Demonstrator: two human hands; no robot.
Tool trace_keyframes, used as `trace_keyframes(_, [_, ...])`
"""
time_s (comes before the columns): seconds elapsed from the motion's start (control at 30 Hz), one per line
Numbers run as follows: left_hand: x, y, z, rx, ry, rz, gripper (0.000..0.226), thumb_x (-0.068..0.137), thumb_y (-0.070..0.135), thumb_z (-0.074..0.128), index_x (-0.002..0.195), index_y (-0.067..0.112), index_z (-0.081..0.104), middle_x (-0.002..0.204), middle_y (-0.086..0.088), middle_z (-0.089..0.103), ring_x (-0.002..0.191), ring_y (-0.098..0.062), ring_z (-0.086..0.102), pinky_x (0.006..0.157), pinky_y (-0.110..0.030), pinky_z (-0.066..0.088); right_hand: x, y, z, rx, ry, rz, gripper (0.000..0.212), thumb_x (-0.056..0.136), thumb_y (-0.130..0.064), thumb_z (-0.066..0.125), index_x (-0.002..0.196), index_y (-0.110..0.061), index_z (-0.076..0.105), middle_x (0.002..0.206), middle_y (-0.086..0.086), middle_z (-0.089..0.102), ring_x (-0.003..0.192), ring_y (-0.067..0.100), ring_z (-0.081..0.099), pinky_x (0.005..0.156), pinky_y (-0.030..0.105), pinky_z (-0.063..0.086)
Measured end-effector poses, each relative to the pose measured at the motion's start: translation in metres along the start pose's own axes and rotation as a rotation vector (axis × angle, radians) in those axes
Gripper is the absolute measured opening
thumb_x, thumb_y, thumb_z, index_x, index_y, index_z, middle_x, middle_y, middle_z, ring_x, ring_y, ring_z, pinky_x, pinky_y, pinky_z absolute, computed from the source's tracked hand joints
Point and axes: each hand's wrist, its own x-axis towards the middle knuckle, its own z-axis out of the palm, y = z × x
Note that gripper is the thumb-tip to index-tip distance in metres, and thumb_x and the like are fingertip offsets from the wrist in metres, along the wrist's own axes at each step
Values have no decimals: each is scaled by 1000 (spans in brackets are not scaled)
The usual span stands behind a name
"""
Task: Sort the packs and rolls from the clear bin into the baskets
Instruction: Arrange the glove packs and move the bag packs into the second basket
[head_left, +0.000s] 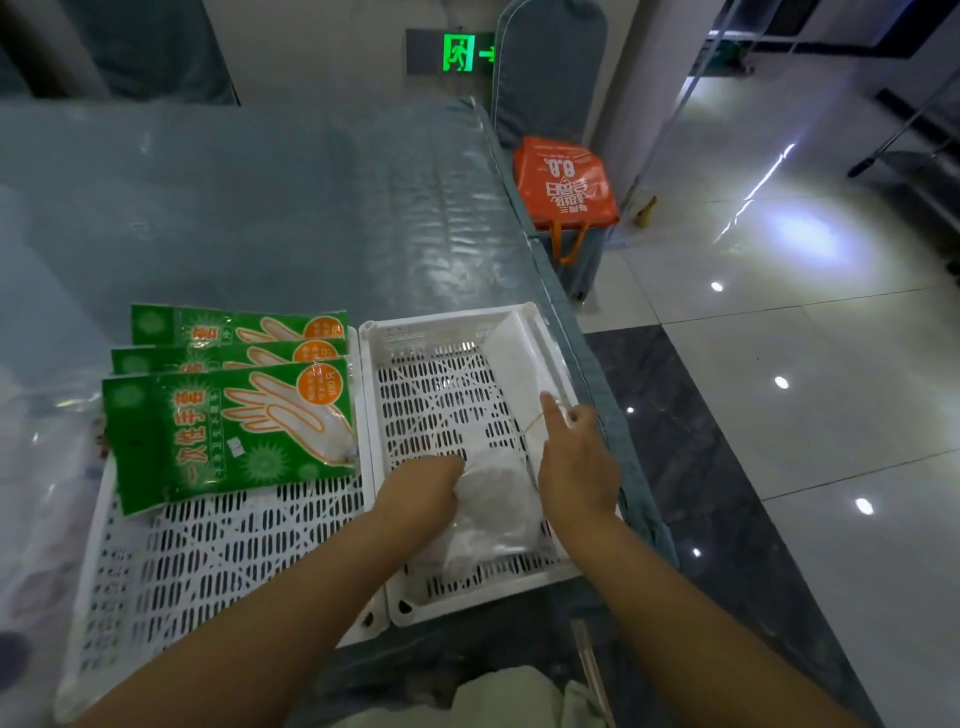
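White slotted plastic basket (382, 364): white plastic-wrapped roll (496, 499) inside, left hand (423, 493) gripping it, right hand (574, 462) resting alongside, forefinger extended.

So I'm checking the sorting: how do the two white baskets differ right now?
The left basket holds three overlapping green glove packs; the right basket holds white rolls along its right side. The left basket is untouched, while both hands reach into the right basket. Both are white and slotted.
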Motion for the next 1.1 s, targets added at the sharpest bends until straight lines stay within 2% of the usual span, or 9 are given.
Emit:
trace_keyframes(0.17, [5, -11, -27, -103, -34, -3, 3, 74, 13, 60, 75, 14, 57, 76, -2, 56, 75, -21, 54, 62, -27, 36, 10, -7, -7, -160, 78, -103, 54, 80, -8, 66, 129, -18, 49, 124, 12, 51, 107, 28, 46, 89, 37, 41])
trace_keyframes(0.27, [3, -18, -49, -189, -17, -50, 11, 71, 15, 66, 81, 14, 63, 78, -1, 59, 74, -18, 54, 63, -26, 40, 23, -16, -19, 218, 167, -290, 25, 83, -13, 65, 108, -12, 65, 113, 9, 60, 104, 26, 53, 89, 36, 44])
trace_keyframes(0.4, [-8, -37, -83, -215, -4, -80, 11, 71, 16, 67, 78, 22, 60, 77, 3, 60, 72, -13, 54, 57, -22, 39, 39, -56, -35, 507, -268, -529, 49, 77, -33, 67, 124, -28, 53, 126, -4, 53, 119, 12, 46, 102, 30, 32])
trace_keyframes(0.47, [-17, -52, -102, -190, -8, -92, 13, 72, 17, 67, 75, 25, 57, 75, 5, 58, 72, -15, 55, 56, -24, 40, 49, -83, -34, 324, -369, -651, 46, 73, -38, 68, 117, -31, 57, 119, -5, 59, 110, 13, 48, 98, 30, 31])
trace_keyframes(0.53, [-26, -72, -123, -146, 8, -121, 15, 72, 18, 68, 71, 26, 54, 74, 3, 58, 73, -18, 56, 59, -27, 42, 56, -113, -31, 195, -350, -742, 11, 77, -32, 64, 85, -24, 64, 90, 2, 67, 84, 19, 52, 85, 34, 41])
trace_keyframes(0.63, [-38, -109, -151, -82, 127, -229, 19, 70, 23, 69, 67, 26, 50, 70, 2, 54, 71, -21, 54, 58, -28, 39, 63, -158, -22, 183, -372, -743, 20, 83, -29, 60, 69, -16, 60, 75, 11, 65, 75, 28, 53, 69, 32, 31])
trace_keyframes(0.73, [-49, -146, -160, -129, 452, -468, 11, 73, 27, 65, 82, 24, 58, 76, -1, 61, 76, -28, 59, 62, -30, 41, 68, -200, -10, 263, -356, -721, 30, 84, -28, 59, 57, -20, 50, 69, 9, 60, 73, 30, 54, 67, 34, 29])
trace_keyframes(0.9, [-60, -169, -133, -39, 861, -706, 63, 69, 18, 72, 123, 6, 42, 122, -19, 51, 110, -37, 46, 90, -45, 40, 79, -252, 19, 148, -266, -722, 19, 85, -30, 55, 81, -14, 65, 84, 15, 64, 86, 32, 55, 78, 36, 35])
trace_keyframes(1.1, [-55, -163, -74, 13, 650, -422, 63, 66, 17, 74, 125, 14, 53, 131, -18, 51, 117, -36, 49, 96, -45, 39, 85, -271, 42, -24, -185, -802, 19, 78, -28, 55, 87, -14, 65, 93, 9, 64, 96, 30, 47, 79, 39, 31])
